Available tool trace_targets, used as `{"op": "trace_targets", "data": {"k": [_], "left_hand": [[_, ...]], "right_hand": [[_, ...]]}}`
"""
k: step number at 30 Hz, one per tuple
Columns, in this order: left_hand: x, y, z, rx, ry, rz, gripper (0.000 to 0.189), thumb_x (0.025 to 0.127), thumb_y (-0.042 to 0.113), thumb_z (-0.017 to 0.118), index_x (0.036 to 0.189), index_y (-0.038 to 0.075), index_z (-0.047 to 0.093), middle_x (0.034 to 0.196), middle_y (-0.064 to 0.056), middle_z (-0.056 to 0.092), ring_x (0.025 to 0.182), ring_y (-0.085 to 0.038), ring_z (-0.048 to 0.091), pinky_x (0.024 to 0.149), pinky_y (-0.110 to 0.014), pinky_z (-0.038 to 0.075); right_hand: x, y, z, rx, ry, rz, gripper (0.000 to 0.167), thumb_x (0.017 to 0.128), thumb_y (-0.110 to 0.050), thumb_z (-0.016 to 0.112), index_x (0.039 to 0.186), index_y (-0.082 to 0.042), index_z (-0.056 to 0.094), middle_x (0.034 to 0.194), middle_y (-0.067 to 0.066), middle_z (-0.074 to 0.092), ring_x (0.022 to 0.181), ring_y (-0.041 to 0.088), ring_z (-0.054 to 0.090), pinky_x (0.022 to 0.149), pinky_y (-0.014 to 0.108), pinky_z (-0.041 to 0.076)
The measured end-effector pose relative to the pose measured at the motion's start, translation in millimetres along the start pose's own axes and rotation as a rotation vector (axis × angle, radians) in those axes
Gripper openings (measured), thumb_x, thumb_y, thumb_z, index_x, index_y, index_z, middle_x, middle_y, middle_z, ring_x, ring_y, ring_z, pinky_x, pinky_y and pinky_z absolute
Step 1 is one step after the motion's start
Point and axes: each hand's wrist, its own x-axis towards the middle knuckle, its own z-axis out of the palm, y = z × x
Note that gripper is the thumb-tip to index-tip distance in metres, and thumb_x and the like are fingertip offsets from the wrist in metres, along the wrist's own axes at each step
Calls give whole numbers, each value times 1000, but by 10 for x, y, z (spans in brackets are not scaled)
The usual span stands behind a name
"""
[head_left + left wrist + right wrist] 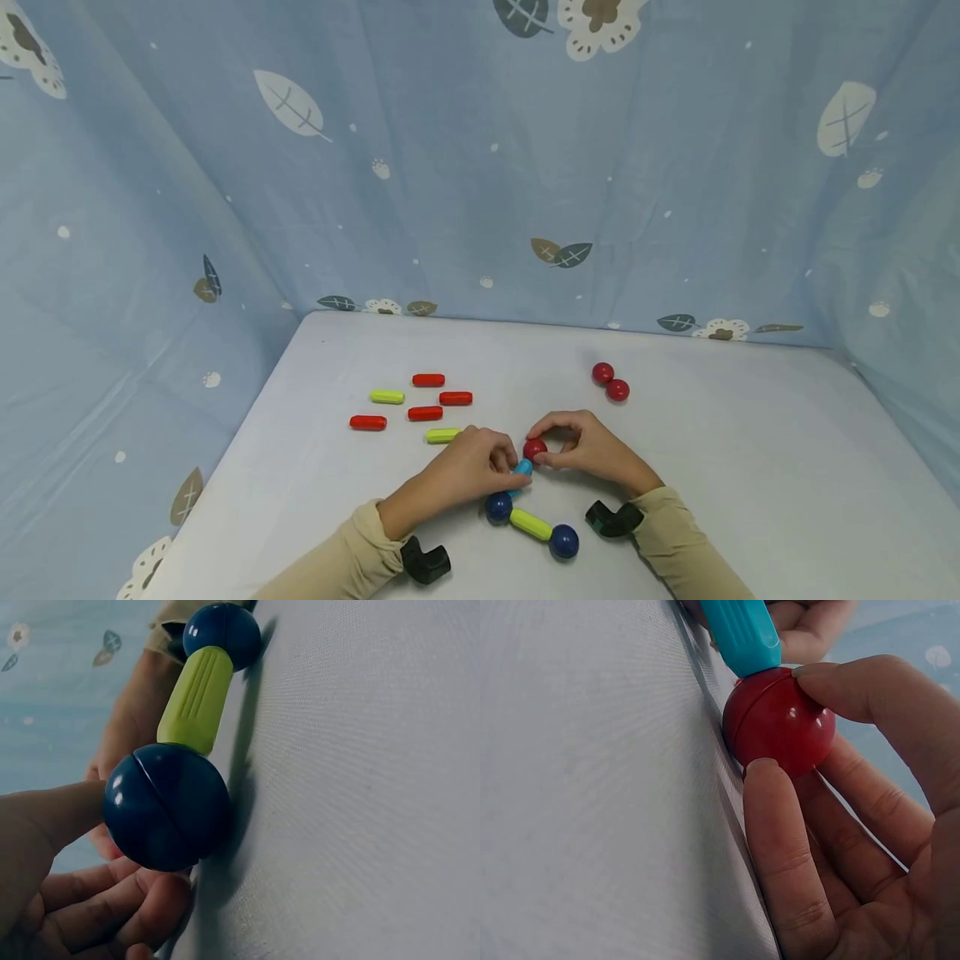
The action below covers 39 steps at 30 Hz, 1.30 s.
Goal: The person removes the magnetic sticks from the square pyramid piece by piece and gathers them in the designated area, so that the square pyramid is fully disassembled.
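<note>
My right hand (588, 447) pinches a red ball (780, 724) between thumb and fingers, low over the white table. One end of a light blue rod (742, 634) meets this ball. In the head view my left hand (472, 464) grips that blue rod (522, 473), its thumb lying across it. The rod's near end is at a dark blue ball (498, 507). From that ball a lime green rod (531, 524) runs to a second dark blue ball (564, 542). In the left wrist view, the nearer blue ball (166, 806) hides part of the left fingers.
Several red rods (425, 413) lie left of the hands, with lime green rods (387, 397) among them. Two red balls (603, 373) sit together at the back right. A patterned blue curtain (480, 167) hangs around the white table (750, 467).
</note>
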Motion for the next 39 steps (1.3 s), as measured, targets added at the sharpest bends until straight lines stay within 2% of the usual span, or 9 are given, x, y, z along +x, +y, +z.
{"op": "trace_targets", "data": {"k": [7, 12, 16, 19, 20, 23, 28, 34, 39], "left_hand": [[-5, -26, 21, -42, 4, -4, 17, 87, 30, 83, 83, 16, 74, 65, 15, 69, 61, 3, 60, 67, -18, 47], [-4, -31, 37, -56, 5, 3, 15, 88, 26, 82, 84, 14, 75, 65, 14, 67, 60, 3, 59, 64, -19, 49], [-5, -26, 38, -42, 3, 3, 15, 87, 27, 81, 83, 16, 74, 64, 15, 66, 60, 4, 59, 82, -24, 48], [-7, -27, 32, -45, 0, 4, 15, 88, 27, 81, 82, 16, 73, 65, 15, 66, 60, 3, 58, 82, -25, 47], [-7, -29, 31, -52, -3, 6, 15, 88, 26, 81, 81, 15, 73, 64, 14, 66, 60, 3, 58, 77, -23, 48], [-15, -30, 27, -76, -22, 5, 15, 86, 25, 82, 78, 15, 73, 63, 13, 65, 58, 2, 57, 62, -18, 46], [-33, -30, 26, -107, -48, -17, 15, 83, 24, 83, 76, 17, 72, 61, 13, 64, 56, 2, 56, 56, -15, 42], [-41, -42, 28, -118, -56, -22, 15, 84, 24, 82, 76, 17, 72, 61, 14, 64, 56, 2, 56, 56, -15, 43], [-37, -43, 24, -120, -58, -17, 15, 84, 23, 82, 76, 18, 71, 61, 14, 63, 57, 2, 55, 57, -16, 43]], "right_hand": [[-3, -9, -2, 22, -14, 12, 30, 88, -13, 82, 117, -14, 74, 116, 8, 73, 89, 3, 62, 62, 25, 58], [-4, -34, 6, 12, -11, 18, 31, 87, -14, 83, 117, -13, 74, 116, 7, 73, 95, 3, 62, 66, 27, 60], [-7, -36, 16, 2, 0, 15, 31, 86, -14, 84, 115, -14, 74, 115, 6, 74, 97, 2, 63, 67, 28, 61], [-6, -17, 21, -17, 13, 6, 31, 85, -14, 85, 114, -17, 75, 114, 5, 75, 97, 3, 64, 67, 29, 62], [-5, -7, 22, -27, 21, 2, 31, 85, -13, 85, 114, -17, 75, 114, 4, 75, 98, 3, 64, 67, 29, 62], [-10, 26, 14, -81, 83, 2, 31, 85, -13, 85, 113, -19, 75, 112, 3, 75, 98, 4, 64, 66, 28, 60], [-30, 52, -26, -141, 180, 42, 32, 83, -14, 86, 112, -22, 75, 111, -1, 75, 99, 7, 63, 66, 25, 59], [-60, -1, -109, -121, 196, 43, 30, 85, -19, 86, 114, -22, 76, 113, 1, 75, 101, 6, 65, 69, 27, 60], [-159, -53, -372, -102, 333, 29, 31, 87, -15, 84, 116, -15, 77, 115, 2, 76, 102, 2, 67, 72, 30, 62]]}}
